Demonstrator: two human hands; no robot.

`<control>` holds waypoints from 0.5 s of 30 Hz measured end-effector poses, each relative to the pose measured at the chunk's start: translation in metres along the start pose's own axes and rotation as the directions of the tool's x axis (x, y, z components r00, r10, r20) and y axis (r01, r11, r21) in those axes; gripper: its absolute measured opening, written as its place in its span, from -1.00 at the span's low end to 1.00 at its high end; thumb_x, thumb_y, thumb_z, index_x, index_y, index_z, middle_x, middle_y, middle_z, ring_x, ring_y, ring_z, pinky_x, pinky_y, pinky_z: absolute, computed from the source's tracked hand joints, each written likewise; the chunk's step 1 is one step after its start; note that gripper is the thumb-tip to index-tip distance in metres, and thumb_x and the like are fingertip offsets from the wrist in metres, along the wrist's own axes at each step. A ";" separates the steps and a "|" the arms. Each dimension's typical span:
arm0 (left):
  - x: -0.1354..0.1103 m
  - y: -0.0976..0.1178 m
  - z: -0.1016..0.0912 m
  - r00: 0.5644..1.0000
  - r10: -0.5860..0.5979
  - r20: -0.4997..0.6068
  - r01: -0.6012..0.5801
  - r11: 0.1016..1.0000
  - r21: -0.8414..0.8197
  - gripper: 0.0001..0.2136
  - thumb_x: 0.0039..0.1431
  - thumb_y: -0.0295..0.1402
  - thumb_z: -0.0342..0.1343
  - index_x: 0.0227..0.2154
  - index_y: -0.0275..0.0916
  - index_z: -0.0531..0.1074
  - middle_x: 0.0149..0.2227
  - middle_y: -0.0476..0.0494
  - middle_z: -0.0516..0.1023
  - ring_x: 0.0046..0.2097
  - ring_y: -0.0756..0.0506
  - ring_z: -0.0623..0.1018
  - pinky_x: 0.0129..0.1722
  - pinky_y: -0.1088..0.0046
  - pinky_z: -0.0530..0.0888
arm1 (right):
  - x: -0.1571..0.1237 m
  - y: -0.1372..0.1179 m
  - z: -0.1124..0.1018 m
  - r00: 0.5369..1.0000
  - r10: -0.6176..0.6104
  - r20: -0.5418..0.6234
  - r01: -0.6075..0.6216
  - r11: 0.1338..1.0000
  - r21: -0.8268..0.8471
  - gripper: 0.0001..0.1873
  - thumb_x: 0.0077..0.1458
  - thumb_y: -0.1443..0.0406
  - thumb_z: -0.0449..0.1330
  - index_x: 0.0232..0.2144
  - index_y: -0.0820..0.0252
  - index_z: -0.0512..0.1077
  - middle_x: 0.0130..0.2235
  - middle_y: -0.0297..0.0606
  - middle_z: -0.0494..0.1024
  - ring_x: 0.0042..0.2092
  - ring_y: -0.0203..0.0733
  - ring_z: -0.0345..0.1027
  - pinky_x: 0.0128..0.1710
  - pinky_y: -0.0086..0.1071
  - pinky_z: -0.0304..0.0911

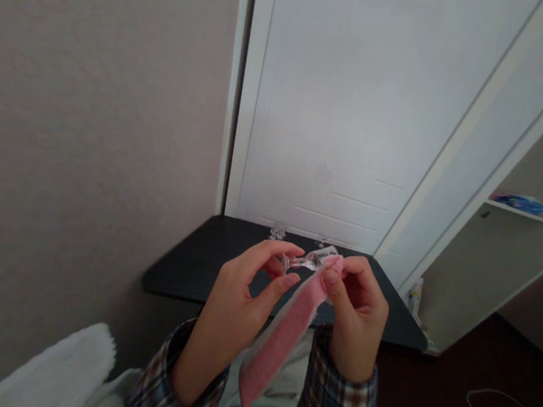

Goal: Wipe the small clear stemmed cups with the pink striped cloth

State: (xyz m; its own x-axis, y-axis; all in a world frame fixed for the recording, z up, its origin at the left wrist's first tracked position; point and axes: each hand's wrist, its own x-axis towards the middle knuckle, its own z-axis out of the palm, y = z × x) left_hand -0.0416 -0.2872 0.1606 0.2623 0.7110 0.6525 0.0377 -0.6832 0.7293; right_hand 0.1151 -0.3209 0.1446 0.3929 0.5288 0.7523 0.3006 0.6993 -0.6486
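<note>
Black table (184, 259) beneath clear goblet (317, 259), white panel (339, 95) behind

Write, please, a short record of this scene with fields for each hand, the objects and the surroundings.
Left hand: fingers around the foot of a clear stemmed glass; firm contact unclear
Right hand: pinches a pink cloth at the bowl
Glass position: tilted, nearly sideways, above the dark table
Cloth: hangs down between the forearms
Table's far edge: small clear pieces, details too small
Behind: white panel
</note>
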 end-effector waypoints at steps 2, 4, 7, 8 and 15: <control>0.000 0.002 -0.001 1.000 -0.010 0.006 0.009 1.000 0.015 -0.84 0.29 -0.37 0.18 -0.09 -0.10 0.52 -0.23 0.03 0.61 -0.25 -0.04 0.57 -0.18 0.44 0.44 | -0.001 -0.001 0.000 1.000 -0.029 0.002 0.029 1.000 0.006 -0.89 0.21 0.36 0.26 -0.38 0.13 0.45 -0.39 -0.42 0.36 -0.35 -0.31 0.23 -0.38 -0.41 0.11; 0.000 0.004 -0.002 0.999 -0.036 0.026 0.036 0.999 0.008 -0.88 0.33 -0.34 0.13 -0.12 -0.12 0.51 -0.33 0.06 0.59 -0.33 -0.01 0.56 -0.24 0.46 0.42 | -0.001 -0.003 0.000 0.998 -0.063 0.013 0.063 0.998 0.014 -0.89 0.20 0.38 0.26 -0.39 0.13 0.44 -0.38 -0.42 0.35 -0.34 -0.30 0.23 -0.37 -0.41 0.13; 0.001 0.006 -0.003 0.996 -0.060 0.068 0.061 0.998 -0.018 -0.86 0.38 -0.29 0.06 -0.19 -0.14 0.51 -0.44 0.10 0.53 -0.40 0.01 0.52 -0.32 0.47 0.39 | -0.001 -0.004 0.000 0.993 -0.113 0.038 0.112 0.993 0.021 -0.90 0.18 0.39 0.25 -0.36 0.11 0.45 -0.36 -0.41 0.35 -0.30 -0.28 0.25 -0.33 -0.39 0.15; 0.001 0.006 -0.004 0.995 -0.061 0.082 0.063 0.998 -0.025 -0.85 0.39 -0.27 0.05 -0.21 -0.15 0.50 -0.45 0.10 0.51 -0.40 0.01 0.52 -0.33 0.48 0.39 | 0.000 -0.005 -0.001 0.991 -0.129 0.046 0.128 0.992 0.020 -0.91 0.18 0.40 0.25 -0.35 0.11 0.46 -0.35 -0.41 0.35 -0.29 -0.28 0.25 -0.32 -0.38 0.15; -0.004 0.008 -0.002 0.996 0.030 0.079 -0.029 0.999 -0.013 -0.91 0.40 -0.32 0.03 -0.20 -0.13 0.43 -0.40 0.11 0.45 -0.35 0.02 0.48 -0.29 0.50 0.38 | 0.001 -0.003 -0.003 0.985 -0.164 0.060 0.165 0.986 -0.011 -0.87 0.18 0.44 0.24 -0.35 0.12 0.51 -0.34 -0.40 0.39 -0.27 -0.27 0.26 -0.30 -0.36 0.14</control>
State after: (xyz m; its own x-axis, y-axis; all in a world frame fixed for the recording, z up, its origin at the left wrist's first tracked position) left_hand -0.0442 -0.2951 0.1642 0.3386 0.6745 0.6560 0.0178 -0.7017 0.7123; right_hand 0.1172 -0.3241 0.1469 0.2854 0.4349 0.8541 0.3705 0.7718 -0.5168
